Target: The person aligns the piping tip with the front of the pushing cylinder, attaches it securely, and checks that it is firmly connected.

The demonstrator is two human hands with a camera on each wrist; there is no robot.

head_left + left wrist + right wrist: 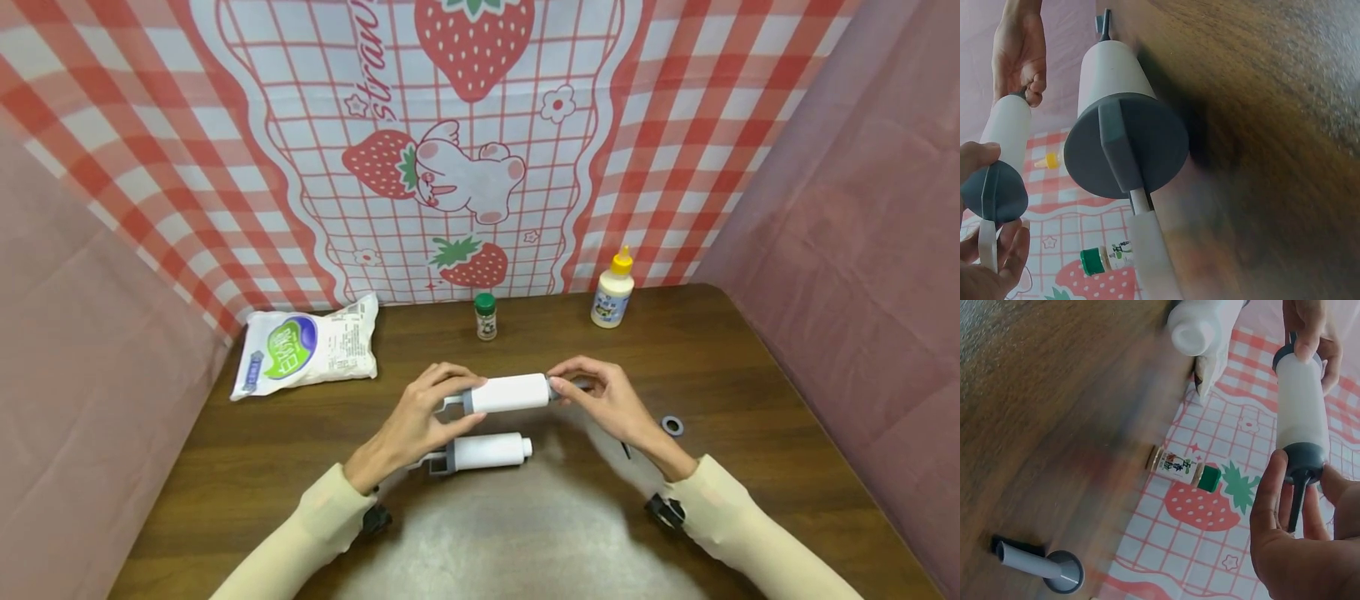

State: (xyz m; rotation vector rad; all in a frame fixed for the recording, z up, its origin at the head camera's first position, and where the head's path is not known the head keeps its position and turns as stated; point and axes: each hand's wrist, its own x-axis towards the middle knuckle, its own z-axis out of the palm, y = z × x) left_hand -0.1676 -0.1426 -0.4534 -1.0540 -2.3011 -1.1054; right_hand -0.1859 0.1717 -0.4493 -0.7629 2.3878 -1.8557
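Cylinder (512,392), white, is held above the tabletop (750,375) in front of the green-capped jar (486,318), clamped at opposite ends by the fingers of left hand (417,418) and right hand (613,406); farther before that jar, a second cylinder (489,451) is laid; right of it, a yellow-capped bottle (612,298) is placed.

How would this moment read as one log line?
left hand: grips tube | right hand: holds its grey cap | table: second tube, grey nozzle, jar, bottle, bag

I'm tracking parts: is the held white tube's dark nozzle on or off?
On: in the right wrist view the dark nozzle caps the end of the white tube, and the right hand grips it. Tightness: cannot tell.
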